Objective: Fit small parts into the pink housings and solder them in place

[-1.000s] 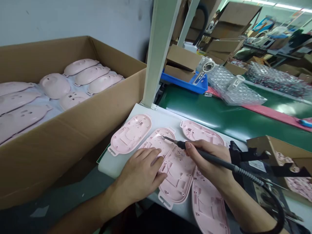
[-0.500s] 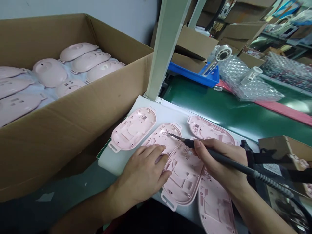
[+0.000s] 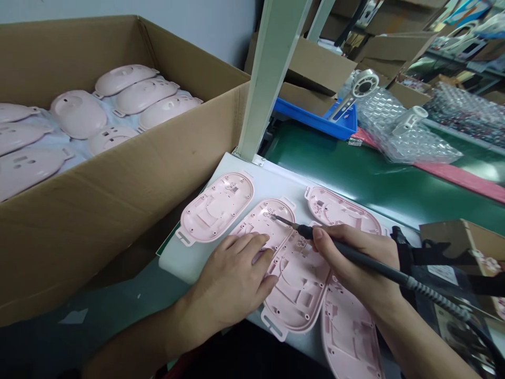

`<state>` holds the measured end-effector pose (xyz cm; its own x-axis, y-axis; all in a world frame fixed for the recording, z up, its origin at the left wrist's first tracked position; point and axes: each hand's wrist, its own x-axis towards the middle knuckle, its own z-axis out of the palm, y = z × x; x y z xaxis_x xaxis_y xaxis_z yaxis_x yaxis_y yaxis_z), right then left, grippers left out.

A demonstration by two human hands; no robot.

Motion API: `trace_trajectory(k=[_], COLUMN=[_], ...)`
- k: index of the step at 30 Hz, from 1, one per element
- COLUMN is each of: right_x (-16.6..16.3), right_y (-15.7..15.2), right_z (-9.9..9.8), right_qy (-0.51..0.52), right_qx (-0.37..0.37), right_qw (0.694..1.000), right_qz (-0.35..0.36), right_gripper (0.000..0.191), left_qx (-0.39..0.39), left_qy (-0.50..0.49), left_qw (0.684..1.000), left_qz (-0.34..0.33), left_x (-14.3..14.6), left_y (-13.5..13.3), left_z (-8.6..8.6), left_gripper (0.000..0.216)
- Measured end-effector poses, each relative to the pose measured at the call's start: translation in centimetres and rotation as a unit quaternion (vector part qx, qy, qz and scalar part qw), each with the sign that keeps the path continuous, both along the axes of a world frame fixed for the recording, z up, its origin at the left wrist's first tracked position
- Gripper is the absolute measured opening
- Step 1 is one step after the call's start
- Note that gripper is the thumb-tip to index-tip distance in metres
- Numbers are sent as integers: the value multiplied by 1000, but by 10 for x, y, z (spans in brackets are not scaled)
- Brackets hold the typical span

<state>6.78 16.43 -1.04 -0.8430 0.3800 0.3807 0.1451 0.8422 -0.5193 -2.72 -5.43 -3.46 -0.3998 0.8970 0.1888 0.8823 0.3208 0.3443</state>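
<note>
My right hand [image 3: 359, 258] grips a soldering iron [image 3: 353, 253] like a pen, its cord trailing to the lower right. The iron's tip meets the small posts near the far end of a pink plastic shell [image 3: 272, 223]. Across the near part of that shell my left hand [image 3: 236, 279] lies flat with its fingers stretched out, hiding much of it. Another pink shell [image 3: 298, 295] sits close beside, under and between the hands. More open-side-up shells lie around: one at the left [image 3: 216, 208], one at the back right [image 3: 343, 210], one at the front right [image 3: 349, 331].
A large cardboard box [image 3: 189, 152] with pink shells on blue-white sheeting stands at the left. A metal post [image 3: 270, 79] rises behind the white work surface [image 3: 185, 263]. Beyond runs a green belt [image 3: 307, 152] with a blue tray [image 3: 315, 123] and bubble wrap [image 3: 418, 142].
Both hands and the soldering iron keep nearly the same place, the tip still on the same shell. The view has shifted very slightly.
</note>
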Motion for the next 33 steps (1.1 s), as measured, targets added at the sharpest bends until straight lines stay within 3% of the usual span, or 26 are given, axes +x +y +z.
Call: trace_trajectory(k=[16,26,33], right_x=[-2,0,0], right_y=[2,3,9], right_z=[5,-1,-3], right_qy=[-35,-18,27], right_qx=[-49,-68,-104], right_qw=[998,996,994], right_qz=[14,59,34], right_gripper=[23,22,27], left_qx=[-17,-34,-55], left_qy=[2,-7,-3], left_qw=[1000,999,998], left_qz=[-5,0,19], left_x=[0,2,8], left_y=[0,-3,-2], left_z=[2,6,11], left_gripper=[35,36,34])
